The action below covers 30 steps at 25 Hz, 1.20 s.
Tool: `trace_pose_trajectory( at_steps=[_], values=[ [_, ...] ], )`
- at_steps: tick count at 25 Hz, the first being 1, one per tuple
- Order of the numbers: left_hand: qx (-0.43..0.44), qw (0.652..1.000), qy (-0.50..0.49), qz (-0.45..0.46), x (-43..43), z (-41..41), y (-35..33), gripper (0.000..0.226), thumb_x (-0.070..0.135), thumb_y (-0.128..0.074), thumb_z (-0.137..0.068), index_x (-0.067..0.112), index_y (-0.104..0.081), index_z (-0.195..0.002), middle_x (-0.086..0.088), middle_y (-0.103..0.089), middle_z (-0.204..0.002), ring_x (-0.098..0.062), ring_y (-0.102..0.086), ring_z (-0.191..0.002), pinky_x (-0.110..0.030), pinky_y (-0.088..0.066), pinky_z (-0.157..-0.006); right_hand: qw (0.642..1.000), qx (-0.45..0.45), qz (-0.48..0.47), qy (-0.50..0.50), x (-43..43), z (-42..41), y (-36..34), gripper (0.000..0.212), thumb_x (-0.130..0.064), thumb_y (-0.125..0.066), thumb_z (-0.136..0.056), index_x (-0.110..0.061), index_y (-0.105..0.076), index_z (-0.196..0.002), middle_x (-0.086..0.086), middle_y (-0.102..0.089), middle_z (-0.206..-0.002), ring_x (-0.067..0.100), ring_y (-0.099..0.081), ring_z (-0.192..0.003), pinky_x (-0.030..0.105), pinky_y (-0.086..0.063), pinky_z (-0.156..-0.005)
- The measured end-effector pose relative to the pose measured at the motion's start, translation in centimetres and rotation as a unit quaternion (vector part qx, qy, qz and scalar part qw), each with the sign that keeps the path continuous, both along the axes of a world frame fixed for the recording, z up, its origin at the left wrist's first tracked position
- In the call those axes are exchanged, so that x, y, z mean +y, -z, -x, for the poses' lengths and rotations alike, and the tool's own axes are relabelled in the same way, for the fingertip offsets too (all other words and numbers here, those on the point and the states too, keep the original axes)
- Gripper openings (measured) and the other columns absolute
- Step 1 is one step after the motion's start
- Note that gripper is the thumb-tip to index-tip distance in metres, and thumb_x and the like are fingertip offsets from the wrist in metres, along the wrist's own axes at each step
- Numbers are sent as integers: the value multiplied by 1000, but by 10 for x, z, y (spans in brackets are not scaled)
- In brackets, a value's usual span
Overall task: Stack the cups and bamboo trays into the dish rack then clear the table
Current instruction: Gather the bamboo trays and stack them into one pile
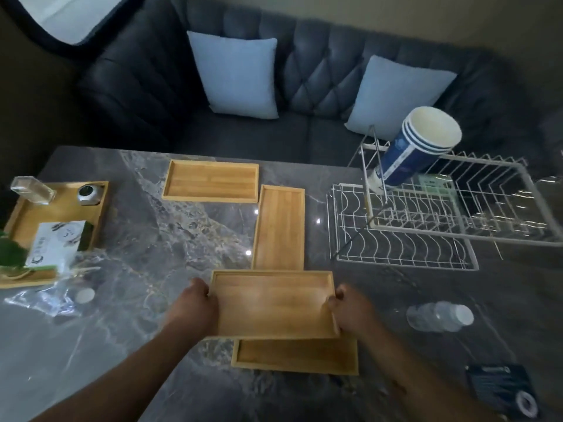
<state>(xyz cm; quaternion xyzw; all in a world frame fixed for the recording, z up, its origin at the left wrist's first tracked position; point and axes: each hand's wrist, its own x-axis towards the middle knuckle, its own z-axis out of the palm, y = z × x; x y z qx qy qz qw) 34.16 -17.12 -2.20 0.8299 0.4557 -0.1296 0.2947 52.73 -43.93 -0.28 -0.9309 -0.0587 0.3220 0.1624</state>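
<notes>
Your left hand and right hand grip opposite short ends of one bamboo tray, held between them.

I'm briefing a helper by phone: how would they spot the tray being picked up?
On the grey marble table, find the white wire dish rack, then look nearer the person. It's the bamboo tray gripped at both ends; the others lie untouched.

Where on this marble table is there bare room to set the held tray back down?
Bare grey marble table lies between the cluttered bamboo tray at left and the upright empty bamboo tray, and along the near left edge. Crowded: around the white wire dish rack and clear plastic bottle. Both hands, left and right, grip the held bamboo tray.
</notes>
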Motion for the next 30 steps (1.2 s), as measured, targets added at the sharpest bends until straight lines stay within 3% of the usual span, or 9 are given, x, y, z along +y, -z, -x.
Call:
trace_pose_trajectory(
  at_steps=[4, 9, 15, 17, 20, 23, 26, 30],
  values=[
    [-1, 999, 39, 13, -25, -7, 0, 12, 33, -53, -94, 21, -55, -94, -5, -67, -90, -26, -64, -84, -38, -54, -76, 1000, 17, 11, 12, -38, 1, 5, 14, -27, -59, -95, -22, -55, -83, -1, -60, -80, 13, -56, -73, 30, -38, -59],
    [24, 998, 52, -1, -43, -6, 5, 9, 36, -55, -83, 27, -54, -82, 7, -62, -77, -14, -59, -71, -30, -47, -61, 999, 40, 26, 14, -66, 7, 10, 19, -30, -58, -93, -22, -52, -77, -4, -60, -77, 9, -53, -69, 27, -32, -55],
    [54, 997, 55, -16, -57, -2, 19, 10, 32, -52, -86, 25, -52, -79, 7, -59, -75, -14, -56, -69, -30, -42, -59, 999, 23, 46, 14, -75, 24, 17, 20, -31, -55, -96, -24, -49, -78, -5, -57, -78, 7, -51, -69, 25, -30, -52],
    [61, 997, 46, -8, -60, -1, 24, 10, 29, -51, -88, 24, -51, -80, 5, -59, -77, -15, -56, -69, -31, -43, -59, 999, 20, 39, 17, -71, 26, 16, 17, -26, -54, -97, -23, -50, -80, 0, -61, -84, 15, -58, -77, 27, -37, -58],
    [60, 997, 49, 2, -63, 1, 29, 8, 27, -50, -88, 23, -51, -81, 3, -61, -80, -17, -58, -72, -31, -45, -61, 998, 15, 55, 4, -70, 26, 14, 11, -25, -52, -98, -16, -57, -95, 8, -67, -99, 26, -64, -95, 34, -51, -78],
    [42, 998, 46, 10, -63, 3, 32, 8, 28, -51, -87, 23, -50, -81, 3, -61, -80, -18, -58, -73, -32, -47, -63, 999, 11, 44, 19, -72, 31, 14, 14, -24, -51, -99, -13, -59, -100, 11, -68, -103, 28, -65, -96, 41, -55, -86],
    [49, 998, 32, 33, -63, 5, 34, 11, 35, -52, -87, 26, -53, -92, 2, -65, -89, -20, -61, -80, -33, -50, -69, 999, 16, 26, 41, -74, 34, 16, 15, -25, -53, -98, -11, -58, -99, 14, -68, -103, 31, -65, -97, 42, -54, -87],
    [57, 994, -9, 96, -62, 8, 39, 42, 41, -53, -86, 24, -59, -123, -6, -71, -114, -27, -65, -100, -36, -52, -84, 997, 35, 6, 70, -71, 35, 18, 24, -25, -53, -99, -7, -63, -113, 16, -68, -116, 33, -64, -107, 40, -52, -92]
  ],
)
